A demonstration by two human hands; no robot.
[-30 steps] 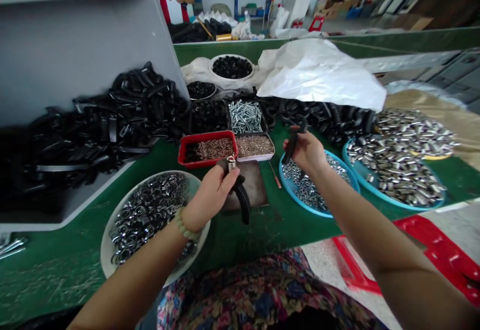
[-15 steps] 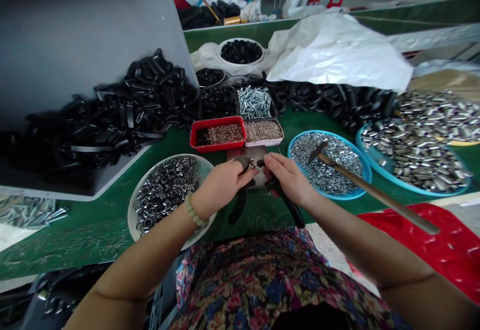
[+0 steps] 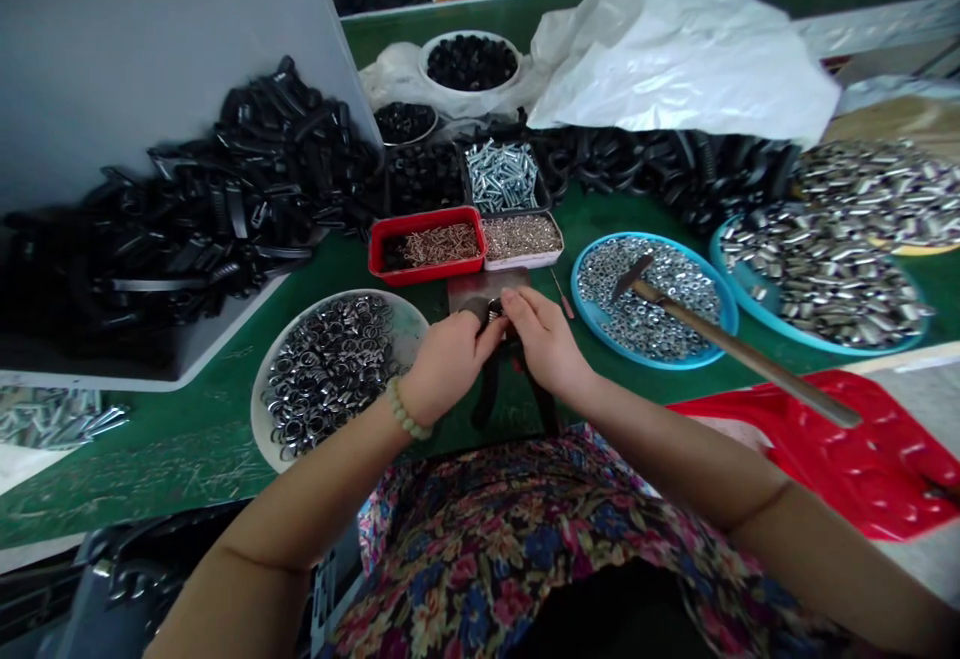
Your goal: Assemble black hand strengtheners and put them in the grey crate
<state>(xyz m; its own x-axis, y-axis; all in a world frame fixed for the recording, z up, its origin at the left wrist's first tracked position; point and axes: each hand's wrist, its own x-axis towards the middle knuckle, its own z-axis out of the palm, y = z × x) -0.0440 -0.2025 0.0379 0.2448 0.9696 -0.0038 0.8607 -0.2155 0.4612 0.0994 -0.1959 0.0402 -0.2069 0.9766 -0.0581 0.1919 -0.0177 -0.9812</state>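
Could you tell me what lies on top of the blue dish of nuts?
A hammer lies across the blue dish, head on the nuts, handle past the rim. Nuts beneath it are hidden.

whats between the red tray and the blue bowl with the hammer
Head view: a pale tray of brassy bits against the red tray, then a thin tool near the blue bowl.

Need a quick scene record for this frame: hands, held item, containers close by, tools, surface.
left: left hand grips the top of the black handled part
right: right hand pinches the same part at its top
under hands: grey metal plate on the green table
left side: white bowl of metal rings
ahead: red tray of small brass-coloured pieces
right side: blue basin of nuts, hammer lying across it
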